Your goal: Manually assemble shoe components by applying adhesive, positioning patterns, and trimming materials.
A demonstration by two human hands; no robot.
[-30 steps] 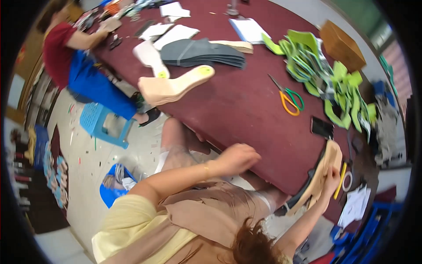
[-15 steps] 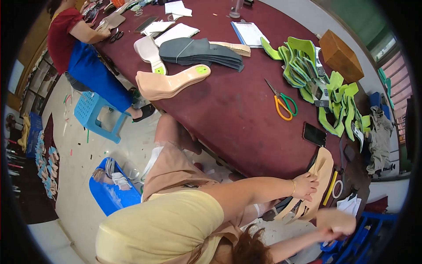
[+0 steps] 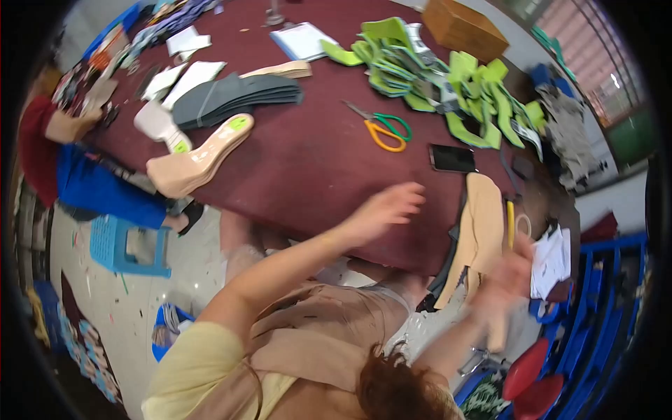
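Note:
My left hand (image 3: 393, 208) is raised over the table's near side, fingers loosely stretched and nothing visible in them. At the right end, motion blurs my right hand (image 3: 505, 278) beside a stack of long beige shoe-sole-shaped pieces (image 3: 481, 220). Its fingers are smeared, so I cannot make out whether it grips anything. A beige strip (image 3: 497, 330) shows just below that hand. Dark pieces (image 3: 448, 262) lie along the stack's left side. Scissors (image 3: 379, 128) with orange and green handles rest farther in, with a black phone (image 3: 452, 158) nearer the stack.
Lime-green cut pieces (image 3: 392, 66) heap at the back right by a wooden box (image 3: 465, 29). Grey insole shapes (image 3: 238, 98) and glossy peach ones (image 3: 199, 157) lie at left. A yellow tool (image 3: 510, 218) and blue rack (image 3: 595, 301) are right. A co-worker (image 3: 73, 150) stands far left.
My left hand has left the beige stack and moved left over the table. My right hand, which held a blurred beige piece off the table's edge, has come up beside the stack. The view has shifted right.

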